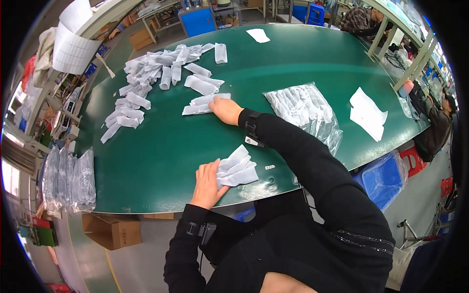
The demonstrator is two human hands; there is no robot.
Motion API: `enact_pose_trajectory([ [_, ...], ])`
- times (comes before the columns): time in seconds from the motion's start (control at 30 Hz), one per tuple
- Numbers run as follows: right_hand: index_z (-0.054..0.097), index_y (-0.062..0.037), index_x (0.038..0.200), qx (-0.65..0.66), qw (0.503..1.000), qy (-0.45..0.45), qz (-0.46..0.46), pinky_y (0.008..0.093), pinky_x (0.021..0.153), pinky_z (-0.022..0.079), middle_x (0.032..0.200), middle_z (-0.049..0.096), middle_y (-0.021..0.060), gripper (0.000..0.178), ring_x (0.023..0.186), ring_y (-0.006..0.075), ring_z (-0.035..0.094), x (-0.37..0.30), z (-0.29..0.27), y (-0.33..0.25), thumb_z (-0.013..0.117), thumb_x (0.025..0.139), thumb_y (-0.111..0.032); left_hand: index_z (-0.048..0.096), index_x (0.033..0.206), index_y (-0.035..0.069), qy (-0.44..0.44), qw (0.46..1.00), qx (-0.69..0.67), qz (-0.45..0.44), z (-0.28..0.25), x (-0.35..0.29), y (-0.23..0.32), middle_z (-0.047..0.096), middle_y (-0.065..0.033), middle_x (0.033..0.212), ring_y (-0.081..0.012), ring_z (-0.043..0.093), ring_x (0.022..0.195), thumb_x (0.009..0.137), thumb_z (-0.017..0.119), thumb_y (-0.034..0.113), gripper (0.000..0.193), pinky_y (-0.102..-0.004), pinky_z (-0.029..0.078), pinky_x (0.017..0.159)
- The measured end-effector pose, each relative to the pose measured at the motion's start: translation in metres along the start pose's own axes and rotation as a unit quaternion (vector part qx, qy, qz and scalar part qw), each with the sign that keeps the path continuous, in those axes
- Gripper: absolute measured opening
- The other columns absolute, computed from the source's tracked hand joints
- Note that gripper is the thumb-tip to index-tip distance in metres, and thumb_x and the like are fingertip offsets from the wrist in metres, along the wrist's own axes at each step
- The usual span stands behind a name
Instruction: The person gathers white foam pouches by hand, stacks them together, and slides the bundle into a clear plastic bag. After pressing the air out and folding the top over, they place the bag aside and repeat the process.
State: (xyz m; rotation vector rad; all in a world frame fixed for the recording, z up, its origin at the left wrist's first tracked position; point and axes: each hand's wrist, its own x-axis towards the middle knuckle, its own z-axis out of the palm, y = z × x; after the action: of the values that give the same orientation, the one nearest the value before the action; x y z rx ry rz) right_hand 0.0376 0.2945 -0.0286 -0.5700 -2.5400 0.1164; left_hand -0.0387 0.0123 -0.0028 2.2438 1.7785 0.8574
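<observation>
Near the front edge of the green table, my left hand (206,184) grips the left end of a small fanned stack of frosted white pouches (238,169), fingers along the side and thumb below. My right hand (226,110) reaches farther forward, its fingers closed on the right end of a pair of similar pouches (196,108) lying flat. More loose pouches (201,84) lie just beyond that hand. A large heap of pouches (156,66) spreads over the far left of the table. What the pouches contain cannot be made out.
A clear bag filled with white pouches (303,107) lies right of my right forearm. Several filled clear bags (69,179) stand at the left table edge. White sheets (367,115) rest at the right. Below are a cardboard box (113,231) and a blue bin (382,180).
</observation>
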Motion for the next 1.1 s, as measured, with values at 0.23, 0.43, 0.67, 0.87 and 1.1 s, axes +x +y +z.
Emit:
enact_pose_trajectory([
  [0.23, 0.065, -0.001, 0.089, 0.107, 0.989, -0.093, 0.051, 0.0428, 0.07, 0.052, 0.081, 0.065, 0.02, 0.016, 0.077, 0.0351, 0.065, -0.02, -0.011, -0.008, 0.058, 0.078, -0.01, 0.063, 0.111, 0.01, 0.013, 0.999, 0.044, -0.018, -0.015, -0.002, 0.0, 0.045, -0.0195, 0.121, -0.0384, 0.044, 0.112, 0.059, 0.082, 0.017, 0.056, -0.0468, 0.038, 0.097],
  [0.43, 0.071, -0.0052, 0.092, 0.31, 0.923, -0.226, 0.0, 0.0408, 0.07, 0.052, 0.088, 0.069, 0.0187, 0.022, 0.079, 0.0312, 0.066, -0.068, -0.055, -0.042, 0.056, 0.077, -0.012, 0.063, 0.109, 0.01, 0.033, 0.989, 0.141, 0.008, -0.033, 0.012, 0.003, 0.042, -0.0205, 0.126, -0.0399, 0.041, 0.116, 0.057, 0.083, 0.02, 0.057, -0.0447, 0.037, 0.102],
  [0.67, 0.067, -0.0041, 0.087, 0.061, 0.996, -0.001, 0.072, 0.0445, 0.079, 0.05, 0.088, 0.061, 0.0179, 0.017, 0.089, 0.0373, 0.06, -0.005, -0.032, -0.007, 0.053, 0.077, -0.006, 0.054, 0.122, 0.006, -0.017, 1.0, -0.015, -0.017, -0.006, -0.002, -0.021, 0.042, -0.0206, 0.126, -0.0392, 0.041, 0.115, 0.058, 0.084, 0.021, 0.072, -0.0451, 0.039, 0.099],
  [0.87, 0.067, -0.0035, 0.085, -0.064, 0.995, -0.022, 0.073, 0.0446, 0.079, 0.051, 0.087, 0.061, 0.0206, 0.015, 0.087, 0.0392, 0.061, 0.006, -0.003, 0.027, 0.055, 0.077, -0.007, 0.045, 0.13, 0.002, -0.032, 0.998, -0.028, -0.04, -0.007, 0.002, -0.011, 0.042, -0.0199, 0.126, -0.0411, 0.039, 0.12, 0.059, 0.085, 0.025, 0.084, -0.0468, 0.038, 0.1],
  [1.1, 0.07, -0.0008, 0.091, 0.186, 0.956, -0.22, 0.063, 0.0415, 0.08, 0.052, 0.092, 0.067, 0.02, 0.022, 0.088, 0.0353, 0.065, -0.038, -0.041, -0.014, 0.055, 0.077, -0.01, 0.049, 0.13, 0.009, 0.033, 0.989, 0.145, 0.018, -0.03, 0.011, 0.002, 0.034, -0.0226, 0.133, -0.0456, 0.029, 0.13, 0.058, 0.086, 0.03, 0.084, -0.051, 0.034, 0.105],
])
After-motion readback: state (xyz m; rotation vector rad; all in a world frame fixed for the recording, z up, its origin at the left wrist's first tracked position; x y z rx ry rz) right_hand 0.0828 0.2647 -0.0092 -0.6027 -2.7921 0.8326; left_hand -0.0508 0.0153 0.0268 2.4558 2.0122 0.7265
